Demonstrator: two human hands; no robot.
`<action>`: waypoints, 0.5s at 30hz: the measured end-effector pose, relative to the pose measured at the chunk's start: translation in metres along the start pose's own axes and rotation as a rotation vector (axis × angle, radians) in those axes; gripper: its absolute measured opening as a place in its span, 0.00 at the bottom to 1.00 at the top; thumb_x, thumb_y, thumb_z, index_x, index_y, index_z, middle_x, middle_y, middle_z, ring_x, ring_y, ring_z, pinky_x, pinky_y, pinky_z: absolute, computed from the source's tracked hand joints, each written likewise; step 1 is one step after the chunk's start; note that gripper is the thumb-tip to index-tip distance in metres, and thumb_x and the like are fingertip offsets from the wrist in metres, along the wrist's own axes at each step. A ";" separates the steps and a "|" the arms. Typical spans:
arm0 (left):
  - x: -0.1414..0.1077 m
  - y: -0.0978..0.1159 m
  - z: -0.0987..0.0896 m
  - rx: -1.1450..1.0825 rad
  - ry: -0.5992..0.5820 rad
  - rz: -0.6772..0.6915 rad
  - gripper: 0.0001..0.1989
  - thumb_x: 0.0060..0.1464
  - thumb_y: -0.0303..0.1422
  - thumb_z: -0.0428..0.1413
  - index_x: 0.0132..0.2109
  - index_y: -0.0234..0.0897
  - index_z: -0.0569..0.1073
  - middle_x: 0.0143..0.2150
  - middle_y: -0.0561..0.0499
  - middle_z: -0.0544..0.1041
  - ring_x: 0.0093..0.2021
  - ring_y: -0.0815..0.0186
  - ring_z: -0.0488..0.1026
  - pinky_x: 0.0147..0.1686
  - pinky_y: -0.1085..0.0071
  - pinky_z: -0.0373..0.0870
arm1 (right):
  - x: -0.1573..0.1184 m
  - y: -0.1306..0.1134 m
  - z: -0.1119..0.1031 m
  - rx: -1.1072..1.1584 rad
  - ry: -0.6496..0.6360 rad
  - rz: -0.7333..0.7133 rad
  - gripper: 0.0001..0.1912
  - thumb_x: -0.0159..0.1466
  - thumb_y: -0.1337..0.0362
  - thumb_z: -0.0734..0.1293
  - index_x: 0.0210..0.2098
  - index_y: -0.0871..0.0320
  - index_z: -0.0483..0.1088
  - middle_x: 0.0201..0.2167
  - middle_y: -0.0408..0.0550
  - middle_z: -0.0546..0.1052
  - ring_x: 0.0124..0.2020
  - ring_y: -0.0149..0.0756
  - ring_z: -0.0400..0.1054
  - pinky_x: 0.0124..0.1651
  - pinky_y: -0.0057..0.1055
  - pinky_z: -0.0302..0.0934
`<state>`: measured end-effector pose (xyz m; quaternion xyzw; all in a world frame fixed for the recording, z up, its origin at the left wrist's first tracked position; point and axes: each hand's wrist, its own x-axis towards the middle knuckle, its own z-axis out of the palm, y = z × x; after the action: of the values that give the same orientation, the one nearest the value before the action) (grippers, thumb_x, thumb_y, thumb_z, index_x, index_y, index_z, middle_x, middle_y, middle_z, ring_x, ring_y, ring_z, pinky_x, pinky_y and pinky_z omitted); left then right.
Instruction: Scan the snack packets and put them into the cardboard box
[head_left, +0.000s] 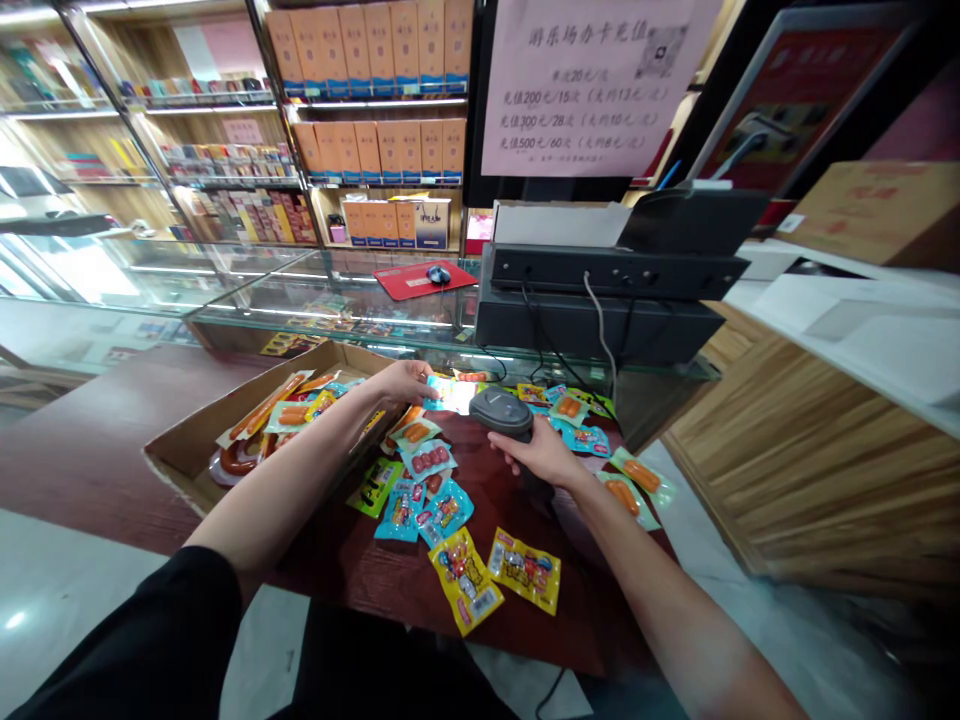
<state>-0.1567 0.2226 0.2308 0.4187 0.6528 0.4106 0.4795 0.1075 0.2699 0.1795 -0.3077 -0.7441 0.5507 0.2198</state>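
The left hand [409, 383] pinched the left end of a small, flat, blue plastic packet [437, 392] between its thumb and fingers, near the far edge of the dark red wooden desk [341, 565]. The right hand [551, 452] had its fingers wrapped round the handle of a dark grey plastic scanner [504, 412]. The scanner's head was just beside the packet, and bright white light lit up the packet's right end. It looked like the scanning step, and the next move seemed to call for a steady packet, flat in the light. Toward the desk's left edge, an open brown cardboard box [191, 450] held more snacks. Two yellow plastic packets [465, 582] lay close to the front edge. Two clear packets with orange sausages [643, 474] lay by the right edge. Past the far edge stood a long glass counter [315, 272].
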 end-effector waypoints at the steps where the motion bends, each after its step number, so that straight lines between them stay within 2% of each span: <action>1: 0.000 0.000 0.000 -0.004 -0.003 -0.004 0.21 0.31 0.28 0.72 0.29 0.35 0.66 0.24 0.57 0.75 0.24 0.74 0.71 0.24 0.80 0.65 | 0.000 0.000 0.000 -0.002 -0.004 -0.004 0.19 0.58 0.48 0.70 0.30 0.58 0.70 0.18 0.43 0.72 0.15 0.30 0.64 0.18 0.28 0.58; 9: 0.004 -0.003 -0.007 0.017 0.018 0.027 0.24 0.27 0.29 0.73 0.30 0.35 0.67 0.23 0.58 0.73 0.22 0.75 0.70 0.23 0.79 0.65 | -0.001 0.000 -0.002 -0.012 0.005 -0.005 0.19 0.57 0.48 0.70 0.31 0.58 0.69 0.19 0.43 0.72 0.15 0.30 0.65 0.19 0.27 0.59; 15: -0.004 0.009 -0.019 -0.033 0.082 0.049 0.23 0.29 0.28 0.73 0.30 0.34 0.68 0.26 0.56 0.75 0.26 0.72 0.74 0.26 0.77 0.69 | 0.000 0.000 -0.001 -0.029 0.012 -0.012 0.21 0.56 0.46 0.70 0.30 0.59 0.70 0.18 0.43 0.72 0.15 0.30 0.64 0.19 0.27 0.59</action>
<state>-0.1733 0.2192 0.2437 0.4093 0.6546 0.4497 0.4491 0.1081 0.2706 0.1794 -0.3096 -0.7524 0.5368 0.2234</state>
